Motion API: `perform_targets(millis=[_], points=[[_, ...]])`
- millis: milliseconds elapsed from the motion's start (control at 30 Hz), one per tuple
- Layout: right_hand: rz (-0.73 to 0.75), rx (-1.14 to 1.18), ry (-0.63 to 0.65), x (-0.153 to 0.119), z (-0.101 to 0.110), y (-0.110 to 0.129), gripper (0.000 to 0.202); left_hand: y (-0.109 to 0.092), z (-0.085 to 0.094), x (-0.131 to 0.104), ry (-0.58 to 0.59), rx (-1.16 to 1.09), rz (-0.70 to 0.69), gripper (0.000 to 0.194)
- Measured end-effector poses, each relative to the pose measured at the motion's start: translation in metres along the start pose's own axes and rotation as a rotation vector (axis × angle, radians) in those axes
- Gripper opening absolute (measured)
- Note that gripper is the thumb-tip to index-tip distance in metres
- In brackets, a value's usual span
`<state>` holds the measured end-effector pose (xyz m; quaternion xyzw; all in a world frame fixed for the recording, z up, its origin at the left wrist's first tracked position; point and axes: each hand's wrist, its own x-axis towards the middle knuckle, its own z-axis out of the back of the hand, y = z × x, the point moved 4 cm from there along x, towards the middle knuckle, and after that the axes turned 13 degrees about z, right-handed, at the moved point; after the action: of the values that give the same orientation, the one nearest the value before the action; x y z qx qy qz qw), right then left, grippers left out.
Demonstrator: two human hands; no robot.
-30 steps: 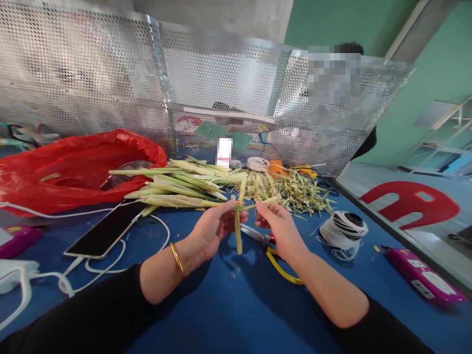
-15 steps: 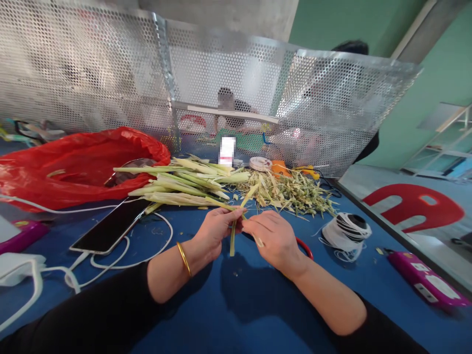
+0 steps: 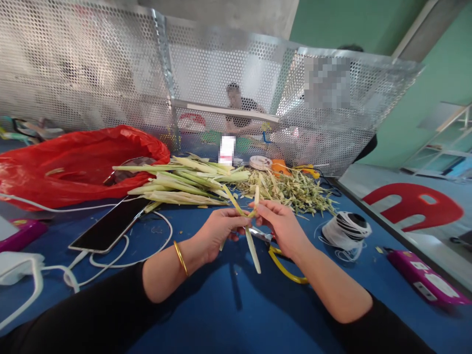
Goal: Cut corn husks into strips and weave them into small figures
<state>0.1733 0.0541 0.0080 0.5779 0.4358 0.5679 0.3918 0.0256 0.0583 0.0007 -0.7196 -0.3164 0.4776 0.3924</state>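
Observation:
Above the blue table, several pale green leaf strips [image 3: 252, 248] cross between my two hands. My left hand [image 3: 223, 228], with a gold bangle on the wrist, pinches the strips near their crossing. A strip that stands up at the right side of the crossing is pinched by my right hand [image 3: 280, 223] between thumb and fingers. One strip end points down toward me, another up and left. Under my right hand lie scissors [image 3: 287, 271] with a yellow handle, partly hidden. Just beyond my hands is a pile of long leaf stalks [image 3: 180, 184].
Leaf scraps [image 3: 295, 191] are heaped right of the stalks. A red plastic bag [image 3: 73, 147] and a phone [image 3: 110, 226] on a white cable lie left. A white string spool [image 3: 346, 233] and a purple box [image 3: 424, 278] are right. Behind a perforated metal screen [image 3: 221, 64] are people.
My right hand has turned and moved slightly right and up, now pinching an upright strip. The lower strip end has swung right. The scissors show more than before.

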Motion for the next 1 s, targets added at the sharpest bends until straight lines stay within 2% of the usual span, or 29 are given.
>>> perform_targets(millis=[100, 200, 300, 433, 533, 600, 667, 733, 800, 833, 900, 933, 1000], points=[[-0.024, 0.072, -0.04, -0.001, 0.0, -0.004, 0.024, 0.002, -0.003, -0.002, 0.026, 0.086, -0.018, 0.023], [-0.02, 0.056, -0.117, -0.002, 0.001, -0.003, 0.023, 0.002, -0.003, -0.001, 0.009, 0.152, -0.039, 0.02], [-0.013, 0.038, -0.204, -0.004, 0.001, 0.0, 0.022, 0.002, -0.004, 0.001, 0.044, 0.207, -0.038, 0.019], [-0.008, 0.047, -0.25, -0.006, 0.001, 0.002, 0.021, 0.001, -0.006, 0.0, 0.077, 0.263, -0.04, 0.022], [0.014, -0.02, -0.18, -0.002, 0.003, 0.003, 0.021, 0.001, -0.007, -0.002, 0.073, 0.294, -0.065, 0.022], [0.009, -0.115, -0.084, 0.001, 0.006, 0.001, 0.024, 0.001, -0.007, -0.003, 0.057, 0.287, -0.064, 0.025], [0.029, -0.248, -0.045, 0.005, 0.012, 0.0, 0.026, 0.001, -0.007, -0.004, 0.033, 0.27, -0.039, 0.03], [0.141, -0.446, -0.108, 0.008, 0.02, 0.004, 0.034, 0.0, -0.007, -0.005, -0.003, 0.292, -0.019, 0.034], [0.323, -0.678, -0.154, 0.007, 0.021, 0.015, 0.042, 0.0, -0.008, -0.006, -0.028, 0.36, -0.028, 0.035], [0.407, -0.772, -0.124, 0.005, 0.017, 0.019, 0.04, 0.001, -0.009, -0.006, -0.032, 0.403, -0.037, 0.035], [0.5, -0.847, 0.04, 0.001, 0.005, 0.024, 0.021, 0.004, -0.011, -0.006, -0.021, 0.482, -0.043, 0.034], [0.5, -0.818, 0.13, -0.001, -0.001, 0.024, 0.014, 0.006, -0.012, -0.006, -0.008, 0.51, -0.043, 0.034], [0.454, -0.7, 0.216, -0.004, -0.009, 0.022, 0.02, 0.009, -0.014, -0.005, 0.02, 0.54, -0.036, 0.033]])
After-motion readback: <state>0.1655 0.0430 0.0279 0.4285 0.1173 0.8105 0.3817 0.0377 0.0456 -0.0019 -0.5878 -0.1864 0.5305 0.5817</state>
